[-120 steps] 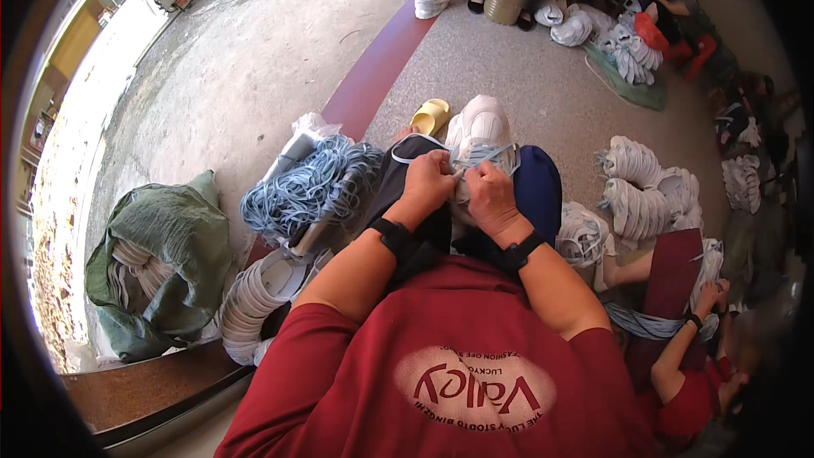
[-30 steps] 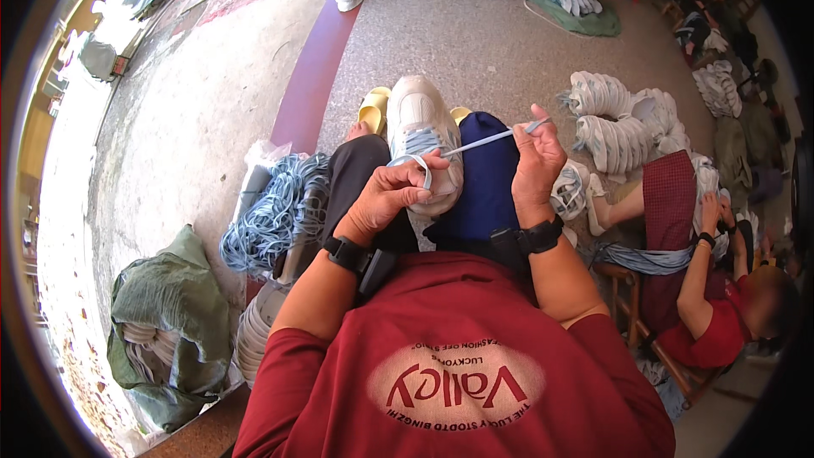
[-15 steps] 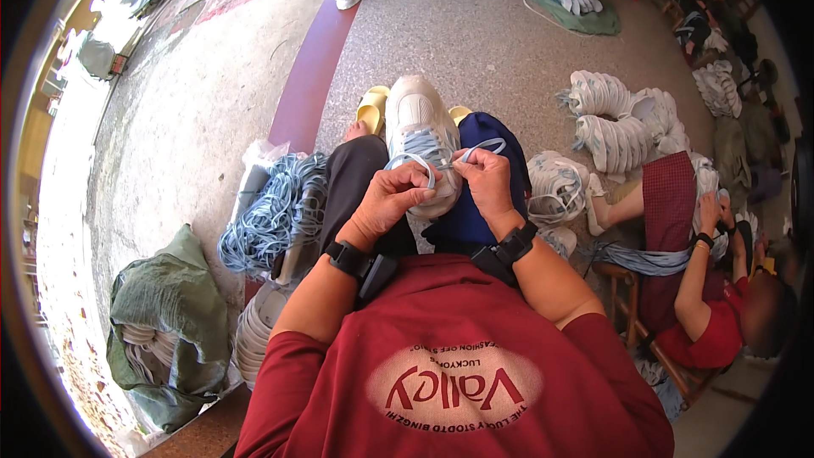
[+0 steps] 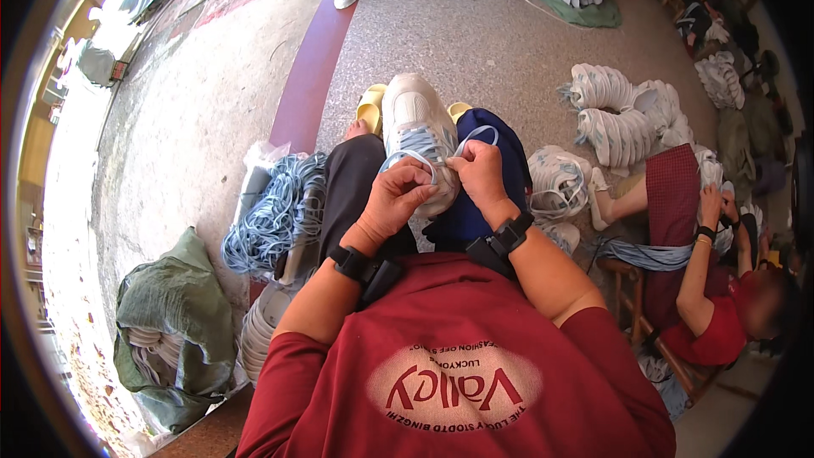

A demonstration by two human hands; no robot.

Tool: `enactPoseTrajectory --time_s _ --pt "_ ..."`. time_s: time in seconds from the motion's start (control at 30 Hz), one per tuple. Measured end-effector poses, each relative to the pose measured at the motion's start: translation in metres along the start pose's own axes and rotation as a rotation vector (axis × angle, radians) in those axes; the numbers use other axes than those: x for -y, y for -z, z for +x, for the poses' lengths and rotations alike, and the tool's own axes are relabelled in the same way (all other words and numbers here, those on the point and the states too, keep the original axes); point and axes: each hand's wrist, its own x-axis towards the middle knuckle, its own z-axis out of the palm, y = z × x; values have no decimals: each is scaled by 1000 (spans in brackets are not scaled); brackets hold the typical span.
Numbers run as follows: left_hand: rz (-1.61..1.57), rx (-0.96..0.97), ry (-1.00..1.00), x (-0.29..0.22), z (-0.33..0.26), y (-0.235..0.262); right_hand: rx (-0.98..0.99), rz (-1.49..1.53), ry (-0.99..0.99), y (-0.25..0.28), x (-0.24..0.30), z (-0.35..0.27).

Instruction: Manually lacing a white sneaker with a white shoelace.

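Observation:
A white sneaker [image 4: 417, 106] rests across my lap, its toe pointing away from me. Light blue laces [image 4: 419, 141] zigzag up its front. My left hand [image 4: 398, 194], closed in a pinch at the shoe's left side near the ankle opening, grips one shoelace, which arcs up over the fingers. On the opposite side, my right hand [image 4: 479, 173] pinches another stretch of lace that loops above the knuckles. The hands are a short way apart, both close above the shoe. Part of the ankle opening is covered by my fingers.
A heap of blue laces [image 4: 280, 216] lies to my left, beyond a green sack [image 4: 174, 322] of shoe parts. Rows of white shoes [image 4: 615, 136] stand on the floor at right. A co-worker [image 4: 708, 288] sits there handling shoes. Yellow slippers [image 4: 371, 106] are under my feet.
Both hands keep their pinch on the laces. My right hand has shifted slightly left, and the lace loop above it now stands higher and rounder.

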Motion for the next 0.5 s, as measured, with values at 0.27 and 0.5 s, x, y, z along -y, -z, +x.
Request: enactPoseTrajectory --time_s 0.27,0.5 --pt "524 -246 168 3 3 -10 54 -396 224 2 10 -21" --pt "819 -176 -49 -3 15 -23 25 -349 357 -5 -5 -26"
